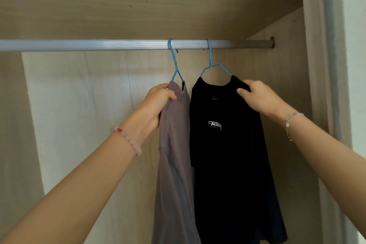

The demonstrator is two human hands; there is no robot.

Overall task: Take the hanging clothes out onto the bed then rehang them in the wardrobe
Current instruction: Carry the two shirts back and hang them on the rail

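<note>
Two shirts hang on blue wire hangers from the silver wardrobe rail (pixel 99 45). The grey shirt (pixel 174 154) hangs on the left hanger (pixel 175 63), turned edge-on. My left hand (pixel 156 103) grips its shoulder just below the hanger. The black shirt (pixel 227 164) with a small white logo hangs on the right hanger (pixel 213 65), facing me. My right hand (pixel 257 97) pinches its right shoulder, thumb on the front of the cloth. Both hanger hooks sit over the rail.
The wardrobe's wooden back panel (pixel 89 95) lies behind the shirts and its right side wall (pixel 293 65) stands close to the black shirt. The rail's left stretch carries no hangers. A white door frame (pixel 332 65) runs down the far right.
</note>
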